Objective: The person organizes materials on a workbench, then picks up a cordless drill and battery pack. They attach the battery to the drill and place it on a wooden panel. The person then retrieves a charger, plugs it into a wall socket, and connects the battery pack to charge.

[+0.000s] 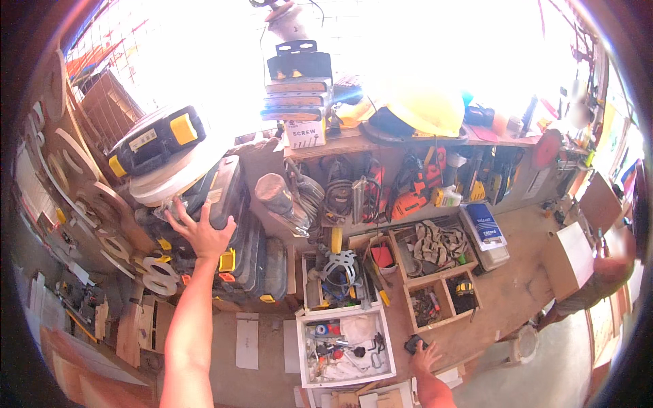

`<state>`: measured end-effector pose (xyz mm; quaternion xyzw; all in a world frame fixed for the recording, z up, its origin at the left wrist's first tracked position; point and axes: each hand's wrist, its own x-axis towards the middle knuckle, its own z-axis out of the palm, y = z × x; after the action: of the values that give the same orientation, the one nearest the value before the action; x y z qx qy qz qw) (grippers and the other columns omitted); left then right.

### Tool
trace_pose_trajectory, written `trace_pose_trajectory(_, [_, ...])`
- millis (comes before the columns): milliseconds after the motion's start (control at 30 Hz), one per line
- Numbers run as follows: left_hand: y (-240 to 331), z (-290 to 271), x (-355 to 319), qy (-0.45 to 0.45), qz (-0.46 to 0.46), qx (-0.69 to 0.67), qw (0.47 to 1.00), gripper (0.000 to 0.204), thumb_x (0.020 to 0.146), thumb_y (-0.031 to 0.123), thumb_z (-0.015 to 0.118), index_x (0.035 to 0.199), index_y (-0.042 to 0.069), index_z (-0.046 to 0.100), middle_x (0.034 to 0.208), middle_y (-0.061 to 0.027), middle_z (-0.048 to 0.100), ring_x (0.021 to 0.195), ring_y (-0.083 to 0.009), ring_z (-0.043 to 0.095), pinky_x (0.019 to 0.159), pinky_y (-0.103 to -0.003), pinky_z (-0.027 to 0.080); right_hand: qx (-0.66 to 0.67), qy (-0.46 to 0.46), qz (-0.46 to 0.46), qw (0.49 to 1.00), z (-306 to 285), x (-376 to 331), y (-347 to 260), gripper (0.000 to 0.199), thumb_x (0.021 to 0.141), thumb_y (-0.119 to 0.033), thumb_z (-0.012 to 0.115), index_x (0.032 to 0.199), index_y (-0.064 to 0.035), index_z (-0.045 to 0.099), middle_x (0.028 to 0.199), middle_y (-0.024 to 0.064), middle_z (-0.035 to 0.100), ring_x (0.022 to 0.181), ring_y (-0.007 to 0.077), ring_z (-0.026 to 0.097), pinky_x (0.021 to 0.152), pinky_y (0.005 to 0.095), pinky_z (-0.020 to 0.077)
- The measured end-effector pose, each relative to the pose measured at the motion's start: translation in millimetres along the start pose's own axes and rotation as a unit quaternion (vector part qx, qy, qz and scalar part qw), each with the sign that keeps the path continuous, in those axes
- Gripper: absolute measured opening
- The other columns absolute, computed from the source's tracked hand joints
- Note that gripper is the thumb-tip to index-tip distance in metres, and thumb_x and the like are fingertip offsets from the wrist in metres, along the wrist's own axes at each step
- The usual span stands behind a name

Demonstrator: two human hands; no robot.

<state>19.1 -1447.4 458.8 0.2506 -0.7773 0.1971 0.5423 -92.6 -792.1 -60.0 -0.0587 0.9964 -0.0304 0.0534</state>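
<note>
My left hand (204, 234) is raised at the left with its fingers spread, over the side of a stack of black tool cases (255, 265) with yellow latches. Its fingertips come close to a round pale wooden piece (170, 178) and a clear, crumpled-looking item (170, 207); whether they touch is unclear. Low at the right, my right hand (426, 356) has its fingers at a small black object (412, 344) above the workbench edge, seemingly gripping it. The object's kind cannot be made out. Beside that hand stands a white drawer (388, 347) with loose small tools.
Power tools (411, 197) hang under a shelf bearing a yellow hard hat (428, 112). Wooden trays (408, 289) hold straps and a tape measure (464, 288). A black-and-yellow case (153, 143) tops the left stack. Another person (605, 272) is at the right beside a cardboard box (570, 262).
</note>
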Motion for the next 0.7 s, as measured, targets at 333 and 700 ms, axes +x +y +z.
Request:
trace_pose_trajectory(333, [-10,-5,0,-0.001,-0.021,-0.034,0.999,0.067,0.071,0.045,0.090,0.129,0.021,0.065,0.172,-0.0276,0.020,0.154,-0.0640,0.009,0.119,-0.081,0.020,0.201,-0.055,-0.047,0.977,-145,-110,-96,0.089,0.082,-0.031,0.083,0.153,0.0035,0.042,0.137,0.0317,0.048,0.136,0.0526,0.046,0.110,0.0673,0.0410])
trace_pose_trajectory(700, [-17,0,-8,-0.009,-0.046,-0.041,0.998,0.065,0.070,0.048,0.090,0.127,0.024,0.070,0.172,-0.0243,0.021,0.153,-0.0649,0.005,0.116,-0.082,0.023,0.446,0.383,-0.319,0.743,-664,210,-411,0.032,0.102,-0.028,0.068,0.117,0.0006,0.069,0.106,0.0236,0.074,0.102,0.0461,0.069,0.089,0.0527,0.0523])
